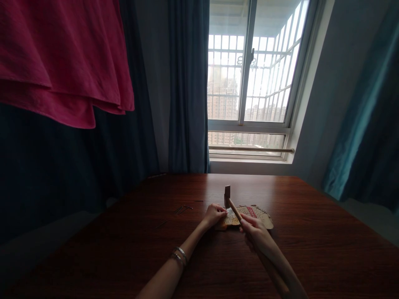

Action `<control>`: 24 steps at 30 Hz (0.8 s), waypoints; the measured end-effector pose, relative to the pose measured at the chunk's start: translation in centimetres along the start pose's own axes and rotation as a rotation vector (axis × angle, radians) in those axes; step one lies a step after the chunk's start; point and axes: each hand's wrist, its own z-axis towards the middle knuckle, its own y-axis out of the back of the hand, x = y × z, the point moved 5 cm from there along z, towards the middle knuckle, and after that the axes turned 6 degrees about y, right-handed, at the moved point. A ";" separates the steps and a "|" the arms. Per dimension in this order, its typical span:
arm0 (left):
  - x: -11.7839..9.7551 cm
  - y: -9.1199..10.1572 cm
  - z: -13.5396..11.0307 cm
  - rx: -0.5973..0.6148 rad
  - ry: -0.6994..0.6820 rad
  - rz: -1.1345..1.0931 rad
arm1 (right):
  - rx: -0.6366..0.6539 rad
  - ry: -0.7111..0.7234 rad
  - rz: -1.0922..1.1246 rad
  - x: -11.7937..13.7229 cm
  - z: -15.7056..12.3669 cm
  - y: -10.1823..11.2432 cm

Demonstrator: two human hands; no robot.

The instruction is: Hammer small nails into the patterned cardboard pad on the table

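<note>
With the right hand (255, 231), on the head camera, gripping a hammer (227, 196) by its wooden handle (235, 211), palm wrapped round the shaft; with the left hand (215, 214), set apart from the right, reaching bent fingers to the left end of a tan, dotted board (257, 211). Cannot tell whether pinching anything there. Find the hammer tilted up above that end, striking part just over the left fingertips; find the board on the table (131, 253), with loose nails (180, 209) to its left.

Judging by looks, expect the hammer to be stiff and heaviest at the striking end; best taken low on the handle, watching for slip on smooth wood. Expect the board to be light, thin and easily torn along its ragged far edge; better steadied by the plain right end. Treat the nails as light, hard and awkward to pick off a glossy surface.

Hidden: part of the board, behind the handle and right hand. Hard to make out: a brownish lump (221, 227) at the near left corner. Cut off below: left forearm (168, 272) and right forearm (283, 261). Impossible to judge: the gap between striking part and fingertips.
</note>
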 end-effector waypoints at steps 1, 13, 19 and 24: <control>0.0 0.0 0.0 0.001 0.002 0.002 | 0.004 0.006 -0.005 0.1 0.0 -0.1; -0.8 0.3 -0.4 0.005 0.002 0.027 | -0.005 0.013 0.039 -0.6 0.0 -0.4; -0.9 0.3 -0.4 0.010 -0.007 0.011 | -0.016 -0.002 0.033 -0.4 -0.1 -0.3; -0.4 0.1 -0.3 0.007 -0.019 -0.001 | 0.000 0.001 0.045 -0.4 0.1 -0.1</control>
